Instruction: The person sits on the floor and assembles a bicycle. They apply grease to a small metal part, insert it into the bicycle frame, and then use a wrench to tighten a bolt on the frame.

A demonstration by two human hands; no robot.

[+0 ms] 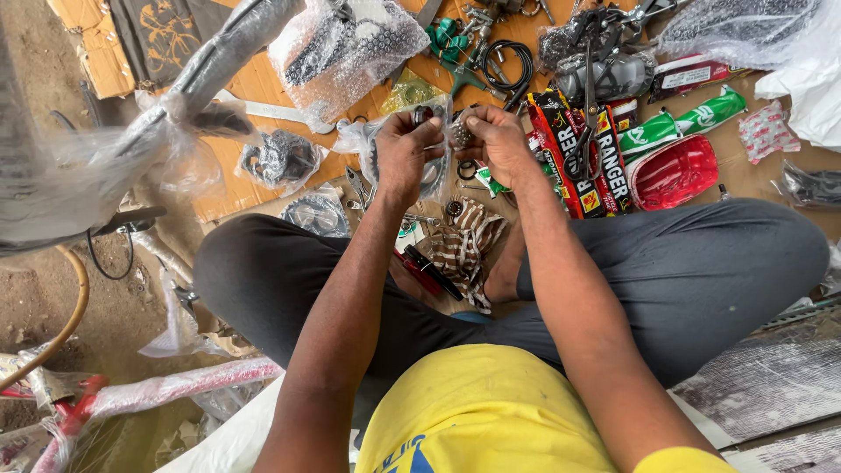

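So a small metal part (pixel 459 133), looks threaded or toothed but it's too tiny to be sure, is being held up between both hands over the crossed legs. The left hand (pixel 405 156) is curled nearly closed around a plastic-bagged ring-shaped piece (pixel 431 175), maybe a bearing or sprocket, with a dark bit pinched at the fingertips. The right hand (pixel 496 140) is closed down on the small metal part, thumb and forefinger pinching it right beside the left fingers. Judging by that, a fitting or threading step is underway, parts being mated by hand. Fine alignment and a steady twist would probably be needed next, no force. A striped cloth (pixel 464 250) and a red-handled tool (pixel 422 270) are lying in the lap just below, and bubble-wrapped parts (pixel 346 48) are spread on the cardboard (pixel 254 83).
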